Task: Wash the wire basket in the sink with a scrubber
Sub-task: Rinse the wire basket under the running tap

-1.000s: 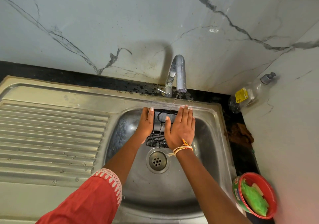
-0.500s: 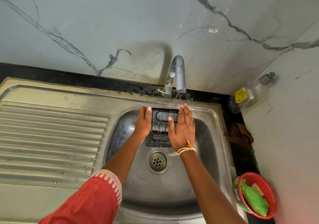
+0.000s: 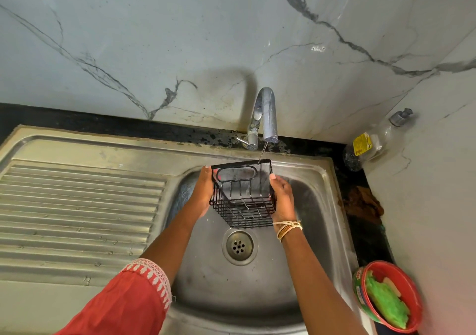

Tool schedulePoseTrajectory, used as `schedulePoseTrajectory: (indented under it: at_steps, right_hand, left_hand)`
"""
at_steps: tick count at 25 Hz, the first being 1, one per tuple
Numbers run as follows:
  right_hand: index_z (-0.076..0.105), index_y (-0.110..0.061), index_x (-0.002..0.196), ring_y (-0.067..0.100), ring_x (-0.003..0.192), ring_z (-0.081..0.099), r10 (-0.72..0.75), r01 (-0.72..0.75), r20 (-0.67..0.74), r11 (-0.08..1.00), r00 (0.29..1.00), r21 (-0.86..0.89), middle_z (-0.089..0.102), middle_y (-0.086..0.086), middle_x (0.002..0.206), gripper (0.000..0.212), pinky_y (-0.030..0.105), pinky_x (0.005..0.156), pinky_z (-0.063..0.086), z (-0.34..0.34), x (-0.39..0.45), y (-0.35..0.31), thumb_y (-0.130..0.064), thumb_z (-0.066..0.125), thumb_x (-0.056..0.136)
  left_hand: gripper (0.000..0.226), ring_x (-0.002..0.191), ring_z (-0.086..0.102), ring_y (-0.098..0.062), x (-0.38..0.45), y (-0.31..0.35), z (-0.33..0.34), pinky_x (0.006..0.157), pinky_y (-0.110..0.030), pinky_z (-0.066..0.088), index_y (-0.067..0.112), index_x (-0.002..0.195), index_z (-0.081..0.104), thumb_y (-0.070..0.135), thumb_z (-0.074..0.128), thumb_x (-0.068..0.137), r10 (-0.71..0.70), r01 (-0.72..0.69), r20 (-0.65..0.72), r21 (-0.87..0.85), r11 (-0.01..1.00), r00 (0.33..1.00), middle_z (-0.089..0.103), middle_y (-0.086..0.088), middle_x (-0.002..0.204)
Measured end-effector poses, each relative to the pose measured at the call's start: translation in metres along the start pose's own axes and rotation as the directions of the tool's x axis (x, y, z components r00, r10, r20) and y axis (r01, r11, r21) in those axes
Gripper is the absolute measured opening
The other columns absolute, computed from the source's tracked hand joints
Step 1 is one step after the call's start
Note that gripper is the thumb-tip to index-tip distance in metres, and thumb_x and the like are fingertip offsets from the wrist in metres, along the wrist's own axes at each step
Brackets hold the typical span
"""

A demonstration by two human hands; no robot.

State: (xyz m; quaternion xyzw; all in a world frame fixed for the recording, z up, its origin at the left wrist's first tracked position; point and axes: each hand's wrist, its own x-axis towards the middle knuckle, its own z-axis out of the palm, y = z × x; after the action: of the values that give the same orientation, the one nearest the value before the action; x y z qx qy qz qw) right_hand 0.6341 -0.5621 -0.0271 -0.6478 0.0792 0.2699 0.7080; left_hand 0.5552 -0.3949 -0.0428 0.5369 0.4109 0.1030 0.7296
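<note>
Over the steel sink (image 3: pixel 231 291), both my hands hold a black wire basket (image 3: pixel 242 205) under the tap (image 3: pixel 268 113). A thin stream of water falls onto the basket's solid back plate. My left hand (image 3: pixel 203 193) grips the basket's left side, and my right hand (image 3: pixel 283 198) grips its right side with the thumb near the top edge. The basket's open wire front faces me. The green scrubber (image 3: pixel 386 306) lies in a red tub (image 3: pixel 412 280) at the lower right, away from both hands.
The drain (image 3: pixel 238 245) sits just below the basket. A ribbed steel drainboard (image 3: pixel 77 205) stretches to the left. A clear pump bottle (image 3: pixel 371 144) leans in the back right corner, with a brown cloth (image 3: pixel 360 203) on the black counter beside the sink.
My right hand has slid from the front of the basket to its right side, uncovering the wire front. The basket now sits a little closer to me under the stream.
</note>
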Motion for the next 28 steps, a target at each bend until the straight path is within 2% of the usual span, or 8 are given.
schedulePoseTrajectory:
  at_steps: [3, 6, 9, 13, 16, 22, 25, 28]
  right_hand:
    - [0.057, -0.02, 0.126, 0.011, 0.105, 0.054, -0.114, 0.119, 0.056, 0.989, 0.992, -0.091, 0.059, -0.004, 0.115, 0.048, 0.027, 0.09, 0.042, 0.002, -0.006, -0.011, -0.024, 0.074, 0.081]
    - [0.054, -0.02, 0.13, 0.012, 0.073, 0.048, -0.187, 0.198, 0.071, 0.955, 0.98, -0.22, 0.048, -0.001, 0.079, 0.056, 0.016, 0.067, 0.044, 0.009, -0.011, -0.014, -0.027, 0.076, 0.08]
    - [0.05, -0.025, 0.133, 0.009, 0.055, 0.038, -0.204, 0.206, 0.046, 0.898, 0.978, -0.389, 0.036, -0.004, 0.063, 0.062, 0.021, 0.054, 0.04, 0.022, -0.008, -0.002, -0.036, 0.076, 0.078]
    - [0.047, -0.026, 0.137, 0.024, 0.088, 0.052, -0.36, 0.288, 0.024, 0.702, 0.933, -0.651, 0.056, 0.002, 0.086, 0.072, 0.032, 0.082, 0.04, 0.038, -0.01, 0.021, -0.046, 0.076, 0.074]
    - [0.045, -0.021, 0.14, 0.027, 0.099, 0.046, -0.423, 0.299, 0.026, 0.595, 0.906, -0.746, 0.058, 0.009, 0.102, 0.073, 0.03, 0.084, 0.032, 0.046, -0.013, 0.032, -0.044, 0.074, 0.077]
    - [0.042, -0.017, 0.142, 0.029, 0.104, 0.046, -0.445, 0.341, 0.097, 0.511, 0.89, -0.789, 0.058, 0.012, 0.109, 0.06, 0.037, 0.089, 0.035, 0.039, -0.009, 0.055, -0.033, 0.064, 0.088]
    - [0.042, -0.017, 0.141, 0.026, 0.106, 0.049, -0.449, 0.356, 0.122, 0.486, 0.885, -0.798, 0.06, 0.01, 0.109, 0.056, 0.037, 0.094, 0.036, 0.035, -0.01, 0.06, -0.029, 0.061, 0.09]
    - [0.039, -0.018, 0.143, 0.022, 0.108, 0.047, -0.422, 0.375, 0.164, 0.484, 0.891, -0.791, 0.058, 0.007, 0.107, 0.054, 0.032, 0.095, 0.035, 0.032, -0.014, 0.064, -0.021, 0.057, 0.092]
  left_hand:
    - [0.049, 0.115, 0.055, -0.031, 0.005, -0.007, -0.01, 0.099, -0.049, 0.044, 0.009, 0.128, 0.052, 0.043, 0.026, 0.104, -0.109, 0.112, -0.076, 0.034, 0.993, 0.991, 0.054, -0.012, 0.133]
    - [0.047, 0.127, 0.048, -0.03, 0.002, -0.01, -0.009, 0.106, -0.041, 0.038, 0.006, 0.147, 0.035, 0.029, 0.025, 0.107, -0.038, 0.067, -0.129, 0.23, 0.971, 0.991, 0.046, -0.016, 0.143]
    - [0.042, 0.109, 0.053, -0.022, -0.002, -0.007, 0.002, 0.09, -0.028, 0.04, 0.002, 0.14, 0.042, 0.023, 0.03, 0.106, 0.128, -0.086, -0.115, 0.315, 0.945, 0.985, 0.055, -0.017, 0.128]
    - [0.042, 0.133, 0.043, -0.028, 0.008, -0.003, 0.015, 0.096, -0.026, 0.03, 0.003, 0.139, 0.045, 0.026, 0.035, 0.105, 0.165, -0.156, -0.005, 0.302, 0.94, 0.986, 0.048, -0.014, 0.142]
    - [0.04, 0.135, 0.041, -0.029, 0.012, -0.012, 0.012, 0.097, -0.026, 0.031, 0.005, 0.139, 0.043, 0.025, 0.036, 0.105, 0.172, -0.175, 0.037, 0.25, 0.952, 0.984, 0.047, -0.013, 0.142]
    - [0.043, 0.134, 0.039, -0.022, 0.016, -0.036, 0.002, 0.112, -0.031, 0.029, 0.003, 0.145, 0.034, 0.02, 0.033, 0.106, 0.257, -0.278, 0.12, 0.225, 0.934, 0.959, 0.044, -0.013, 0.145]
    - [0.052, 0.125, 0.046, -0.018, 0.019, -0.046, -0.001, 0.111, -0.035, 0.034, -0.001, 0.14, 0.038, 0.034, 0.036, 0.102, 0.259, -0.276, 0.109, 0.2, 0.94, 0.96, 0.049, -0.016, 0.138]
    - [0.055, 0.136, 0.039, -0.02, 0.024, -0.056, -0.004, 0.117, -0.038, 0.028, 0.005, 0.146, 0.034, 0.038, 0.037, 0.101, 0.225, -0.235, 0.068, 0.195, 0.952, 0.972, 0.042, -0.013, 0.147]
